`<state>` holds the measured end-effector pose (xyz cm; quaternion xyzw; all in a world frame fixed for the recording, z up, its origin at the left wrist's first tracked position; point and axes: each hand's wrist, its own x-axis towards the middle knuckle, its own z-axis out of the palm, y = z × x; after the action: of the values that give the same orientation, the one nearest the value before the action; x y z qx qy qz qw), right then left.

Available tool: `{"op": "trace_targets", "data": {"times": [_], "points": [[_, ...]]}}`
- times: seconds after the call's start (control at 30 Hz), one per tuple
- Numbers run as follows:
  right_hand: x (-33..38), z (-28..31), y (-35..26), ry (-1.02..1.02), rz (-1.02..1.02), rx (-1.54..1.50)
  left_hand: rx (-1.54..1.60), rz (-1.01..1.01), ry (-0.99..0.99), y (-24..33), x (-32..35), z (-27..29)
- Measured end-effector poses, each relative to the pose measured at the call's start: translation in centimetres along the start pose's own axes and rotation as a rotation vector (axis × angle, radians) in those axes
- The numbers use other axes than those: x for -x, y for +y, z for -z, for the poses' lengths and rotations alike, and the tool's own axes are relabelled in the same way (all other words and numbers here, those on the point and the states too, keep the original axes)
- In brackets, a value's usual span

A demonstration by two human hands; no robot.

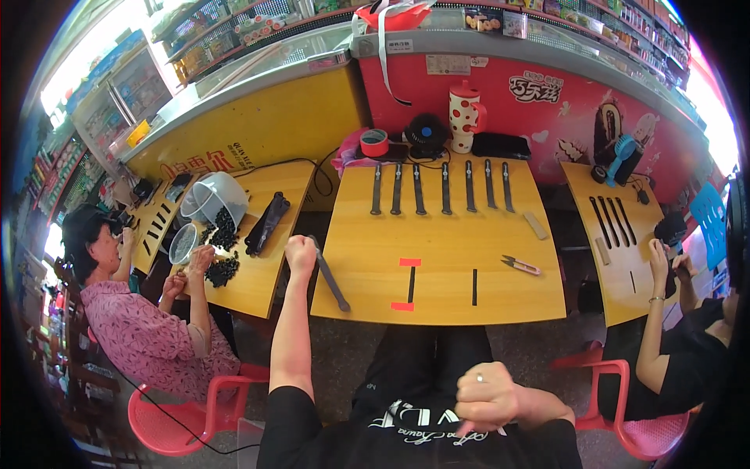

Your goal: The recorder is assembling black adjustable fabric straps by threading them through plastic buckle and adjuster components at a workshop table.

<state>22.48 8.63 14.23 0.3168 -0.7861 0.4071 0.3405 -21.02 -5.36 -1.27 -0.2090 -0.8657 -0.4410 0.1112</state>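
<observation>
A wide yellow table (453,258) fills the middle of the scene, with two more yellow tables to its left and right where other people sit on red plastic chairs. Behind them, far across the scene, runs a long red and yellow freezer counter (500,86).

Along the far part of the middle table lie six dark flat strips (443,187) in a row, side by side and slightly apart. Nearer, two short black lines and two small red tape marks (409,263) sit on the tabletop, with a small pair of snips (520,266) to their right.

The left hand (301,254) is raised at the table's near left corner, closed in a fist around the upper end of a long dark strip (332,283). The strip slants down and to the right from the fist, its lower end resting near the table's near edge, left of the red marks.

The right hand (488,395) is held close to the body, well apart from the table, curled shut in a loose fist with a ring on one finger; whether it grips anything cannot be told.
</observation>
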Motion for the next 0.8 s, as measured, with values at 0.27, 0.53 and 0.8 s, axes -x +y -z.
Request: {"op": "trace_targets", "data": {"times": [0.27, 0.53, 0.8], "points": [[0.0, 1.4, 1.4, 0.105, -0.309, 0.158, 0.044, -0.126, -0.05, 5.3, 3.7, -1.8], [-0.7, 1.6, 5.8, 0.219, -0.488, 0.272, 0.907, -0.187, -1.061, 20.8, 14.2, 6.5], [1.0, 2.8, 10.2, 0.443, -0.594, 0.186, 0.722, 0.115, -0.671, 19.2, 9.1, 4.4]]}}
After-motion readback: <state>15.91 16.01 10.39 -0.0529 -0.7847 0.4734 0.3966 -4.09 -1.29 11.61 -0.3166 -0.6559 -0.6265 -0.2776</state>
